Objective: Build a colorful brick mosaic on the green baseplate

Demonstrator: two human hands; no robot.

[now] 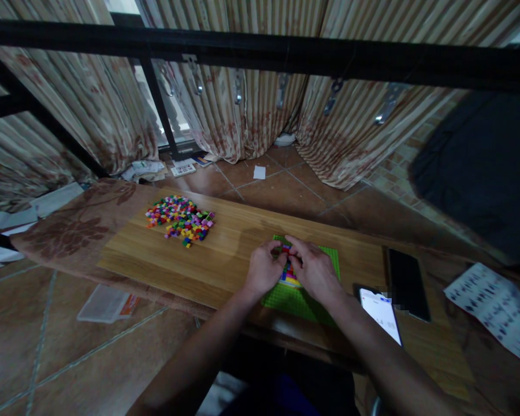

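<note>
A green baseplate (301, 300) lies on a wooden board (199, 260). A patch of coloured small bricks (289, 276) is built on the plate between my hands. My left hand (264, 268) and my right hand (312, 267) rest over that patch with fingers curled and fingertips pinched together at its far end. What the fingertips hold is too small to make out. A heap of loose multicoloured small bricks (179, 218) lies on the board to the far left, well apart from both hands.
A lit phone (380, 315) and a dark phone (408, 283) lie right of the plate. A printed sheet (494, 312) lies at the far right. A black metal frame (260, 55) crosses overhead before curtains. Papers and a plastic case (104, 303) lie on the tiled floor.
</note>
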